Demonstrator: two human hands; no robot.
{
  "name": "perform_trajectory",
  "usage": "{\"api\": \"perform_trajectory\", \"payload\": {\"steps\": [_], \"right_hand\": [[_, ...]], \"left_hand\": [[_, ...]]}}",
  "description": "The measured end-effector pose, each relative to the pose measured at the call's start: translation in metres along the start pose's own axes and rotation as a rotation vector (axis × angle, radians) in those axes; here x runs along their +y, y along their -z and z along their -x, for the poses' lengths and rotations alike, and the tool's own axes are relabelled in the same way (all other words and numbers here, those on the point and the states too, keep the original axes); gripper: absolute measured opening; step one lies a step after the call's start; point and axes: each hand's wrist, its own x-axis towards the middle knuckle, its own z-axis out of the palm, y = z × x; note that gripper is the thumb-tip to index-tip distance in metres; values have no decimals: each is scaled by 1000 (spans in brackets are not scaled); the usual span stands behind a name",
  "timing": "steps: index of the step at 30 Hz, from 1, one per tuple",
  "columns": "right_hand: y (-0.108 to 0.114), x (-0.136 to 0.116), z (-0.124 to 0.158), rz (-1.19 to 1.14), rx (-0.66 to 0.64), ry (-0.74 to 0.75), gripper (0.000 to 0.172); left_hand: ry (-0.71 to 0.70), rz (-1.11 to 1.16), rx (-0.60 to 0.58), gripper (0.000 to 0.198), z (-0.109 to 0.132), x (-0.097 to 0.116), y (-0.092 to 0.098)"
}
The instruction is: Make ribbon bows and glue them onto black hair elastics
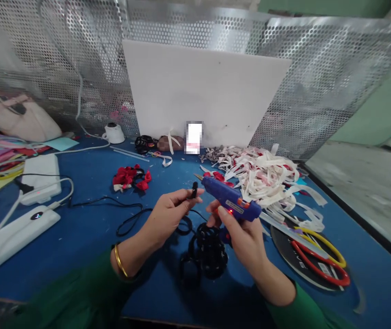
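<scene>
My left hand (pixel 169 212) pinches a small black band (pixel 194 189), perhaps a hair tie, upright between thumb and fingers. In my right hand (pixel 245 240) is a blue hot glue gun (pixel 231 198) with an orange part and a lit red light. Its nozzle points up and left, just above the black band and apart from it. A clear glue stick (pixel 294 235) juts out of the gun's back. Beneath both hands lies a heap of black bands (pixel 211 251), with a single black ring (pixel 184 225) beside it.
Red fabric pieces (pixel 131 178) lie left of centre on the blue table (pixel 88 246). White ribbon strips (pixel 260 176) are piled at right. Power strips (pixel 40 178) and cables stand left. Red and yellow rings (pixel 320 262) rest on a black disc. A white board (pixel 205 91) leans behind.
</scene>
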Motion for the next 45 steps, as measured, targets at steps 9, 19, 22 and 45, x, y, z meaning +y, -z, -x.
{"api": "perform_trajectory", "payload": {"steps": [9,19,22,45], "right_hand": [[-1,6,12,184,5,129,13],[2,12,16,293,-31,149,15],[1,11,15,308,-35,141,16],[1,10,15,378,-9,156,22]], "left_hand": [[-64,99,66,35,-1,16,4],[-54,133,96,60,0,17,4],[-62,124,105,60,0,17,5],[-68,127,112,59,-1,14,5]]}}
